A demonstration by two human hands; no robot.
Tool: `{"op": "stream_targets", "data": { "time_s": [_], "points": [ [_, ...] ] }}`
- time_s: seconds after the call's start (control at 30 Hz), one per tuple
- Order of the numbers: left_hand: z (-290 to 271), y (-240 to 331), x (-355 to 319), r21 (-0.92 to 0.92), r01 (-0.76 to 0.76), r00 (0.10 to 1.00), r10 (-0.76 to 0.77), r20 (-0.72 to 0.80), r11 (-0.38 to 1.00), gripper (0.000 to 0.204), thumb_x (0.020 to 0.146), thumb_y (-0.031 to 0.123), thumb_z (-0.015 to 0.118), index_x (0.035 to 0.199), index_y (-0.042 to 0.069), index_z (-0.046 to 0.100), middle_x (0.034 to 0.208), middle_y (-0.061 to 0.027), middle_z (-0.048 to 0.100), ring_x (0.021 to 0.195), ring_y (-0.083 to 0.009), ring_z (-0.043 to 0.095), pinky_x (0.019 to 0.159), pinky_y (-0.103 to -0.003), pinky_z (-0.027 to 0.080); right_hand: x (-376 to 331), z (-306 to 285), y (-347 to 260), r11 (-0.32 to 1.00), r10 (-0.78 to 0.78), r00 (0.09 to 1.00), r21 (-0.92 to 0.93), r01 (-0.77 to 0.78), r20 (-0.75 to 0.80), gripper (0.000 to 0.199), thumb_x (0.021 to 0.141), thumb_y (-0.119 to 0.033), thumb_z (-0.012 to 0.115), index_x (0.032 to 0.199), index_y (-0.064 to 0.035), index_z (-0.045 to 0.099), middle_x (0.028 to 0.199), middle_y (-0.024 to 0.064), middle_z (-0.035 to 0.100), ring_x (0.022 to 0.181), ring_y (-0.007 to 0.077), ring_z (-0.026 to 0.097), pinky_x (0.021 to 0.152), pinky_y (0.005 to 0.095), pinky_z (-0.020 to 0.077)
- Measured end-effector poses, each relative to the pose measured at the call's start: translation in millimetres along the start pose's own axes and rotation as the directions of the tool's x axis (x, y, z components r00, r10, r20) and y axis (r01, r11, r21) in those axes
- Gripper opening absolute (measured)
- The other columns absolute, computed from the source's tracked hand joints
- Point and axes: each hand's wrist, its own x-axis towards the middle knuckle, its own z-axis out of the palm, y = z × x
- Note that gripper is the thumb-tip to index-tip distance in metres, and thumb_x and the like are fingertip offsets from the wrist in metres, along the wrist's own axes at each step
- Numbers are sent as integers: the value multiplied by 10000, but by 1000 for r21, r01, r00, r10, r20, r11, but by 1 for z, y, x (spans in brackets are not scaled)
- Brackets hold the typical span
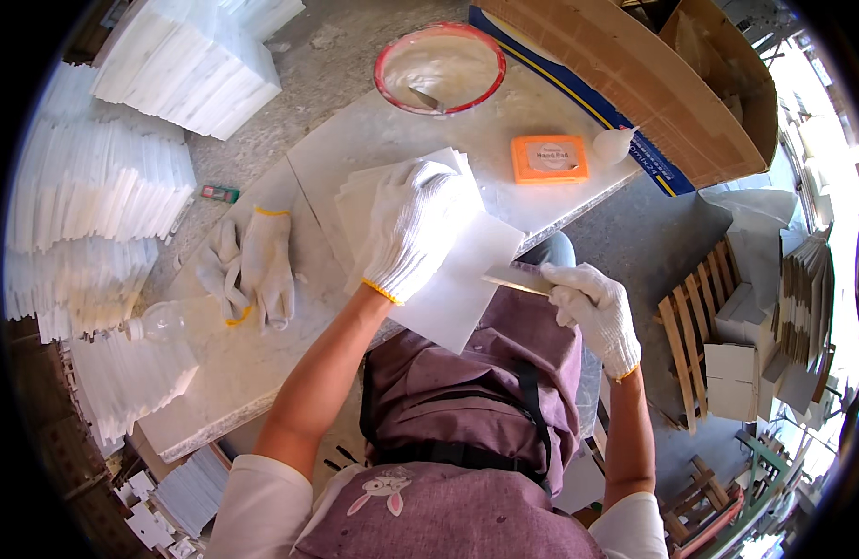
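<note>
My left hand (413, 224), in a white knit glove, presses flat on a white square tile (467, 284) that lies tilted over the table's near edge, on top of a few more white tiles (355, 200). My right hand (593, 312), gloved too, grips a thin flat scraper blade (513, 282) whose tip touches the tile's right edge. A purple apron covers my lap below the tile.
A red-rimmed bowl (441, 67) of pale paste with a tool in it stands at the back of the stone table (355, 140). An orange sanding pad (549, 158), spare gloves (252, 265), a clear bottle (164, 321), tile stacks (94, 186) left, cardboard box (625, 84), wooden pallets (700, 326) right.
</note>
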Motion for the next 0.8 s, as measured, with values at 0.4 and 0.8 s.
{"op": "stream_targets", "data": {
  "time_s": [0.4, 0.8],
  "points": [
    [-2, 7, 2, 141, -173, 985, 175, 4, 975, 219, 792, 131, 698, 1004, 110, 647, 1070, -73, 614, 1071, -299, 561, 919, -444, 445, 11, 13, 29, 904, 31, 942, -393, -170, -335, 288, 860, -90, 616, 1131, -37, 696, 754, 109, 636, 655, 153, 611, 636, 303, 487],
    [4, 62, -44, -279, -320, 918, 369, 144, 905, 335, 752, 117, 758, 1078, 112, 680, 1193, -66, 630, 1171, -286, 574, 1041, -478, 432, -9, 14, 40, 910, 151, 891, 413, 44, -428, 216, 956, -140, 630, 1099, 20, 656, 850, 17, 654, 677, 78, 586, 612, 204, 488]
  ]
}}
